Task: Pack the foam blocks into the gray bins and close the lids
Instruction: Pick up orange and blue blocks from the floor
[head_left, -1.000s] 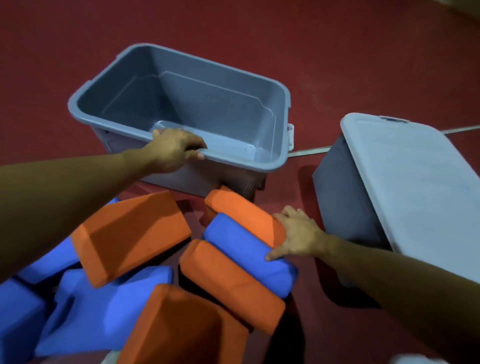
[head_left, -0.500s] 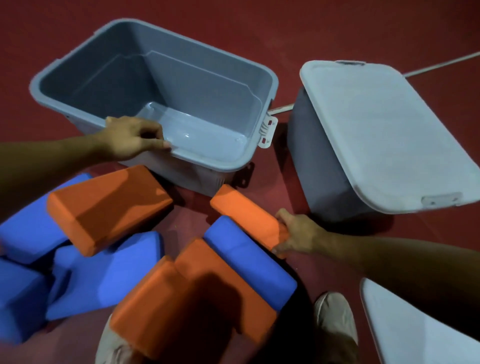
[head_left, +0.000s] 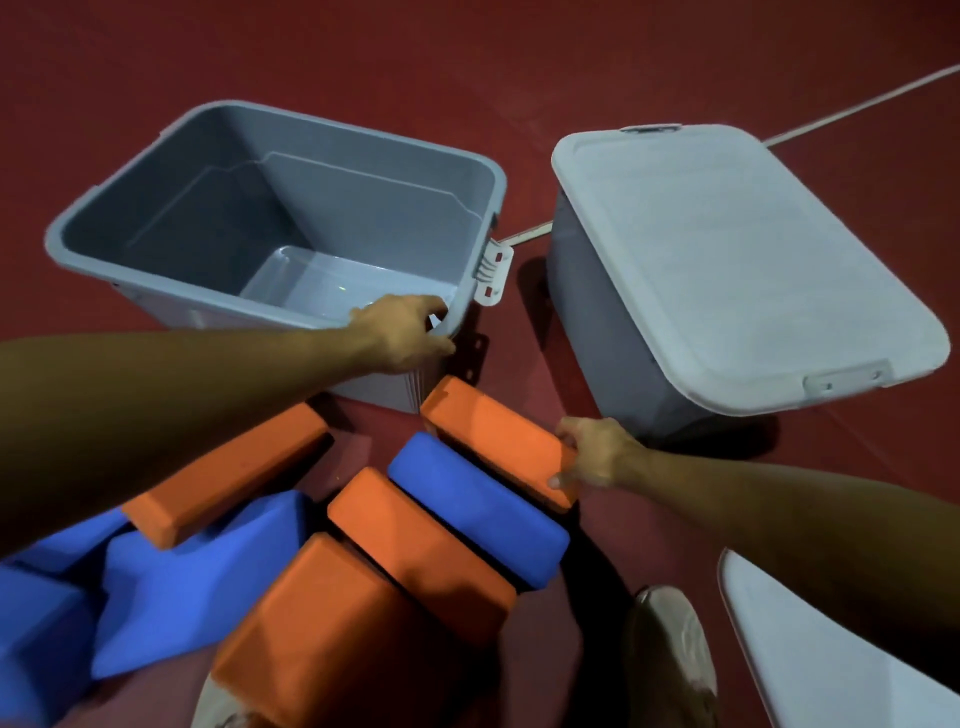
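Observation:
An open gray bin (head_left: 130, 280) stands on the red floor, with nothing inside it. My left hand (head_left: 402, 335) grips its near rim close to the right corner. Below it lies a pile of orange and blue foam blocks. My right hand (head_left: 589, 454) holds the right end of one orange block (head_left: 488, 434), which leans beside a blue block (head_left: 475, 512). A second gray bin (head_left: 597, 322) at the right has its lid (head_left: 727, 265) on.
More orange blocks (head_left: 223, 475) and blue blocks (head_left: 182, 577) crowd the lower left. A loose pale lid (head_left: 831, 654) lies at the bottom right. My shoe (head_left: 670, 644) stands next to it. A white line (head_left: 857, 104) crosses the floor behind the bins.
My left hand has slid right along the bin's near rim to its right corner. My right hand keeps its hold on the orange block's end. The view has shifted.

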